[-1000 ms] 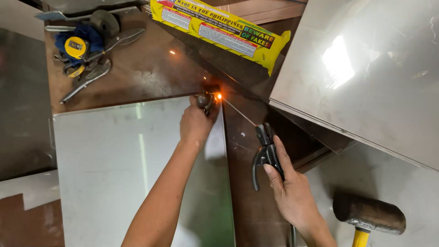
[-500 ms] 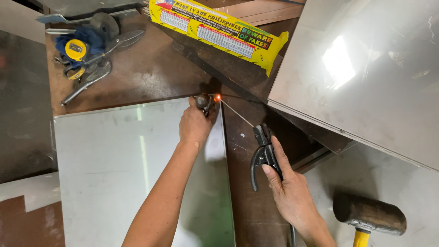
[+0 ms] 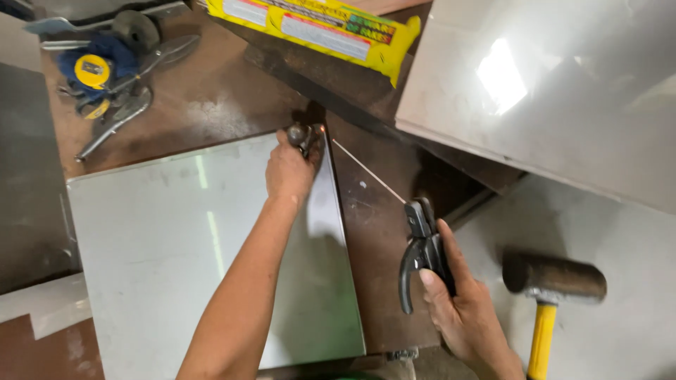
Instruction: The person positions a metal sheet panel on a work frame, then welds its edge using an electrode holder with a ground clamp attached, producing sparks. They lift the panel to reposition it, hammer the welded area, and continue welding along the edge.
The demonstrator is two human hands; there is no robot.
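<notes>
Edges crowd the work: 1 pale metal sheet (image 3: 176, 239) ends at its far right corner, where the left hand (image 3: 290, 172) is closed around a small dark tool (image 3: 301, 135). The right hand (image 3: 465, 309), well apart to the near right, is clamped on 1 black electrode holder (image 3: 421, 253), its thin rod (image 3: 367, 171) slanting to that corner. Bare brown table (image 3: 380, 232) lies between them. 1 yellow-handled mallet (image 3: 553, 295) lies right; 1 yellow box (image 3: 317, 28) lies far; pliers and tape (image 3: 105, 77) lie far left.
</notes>
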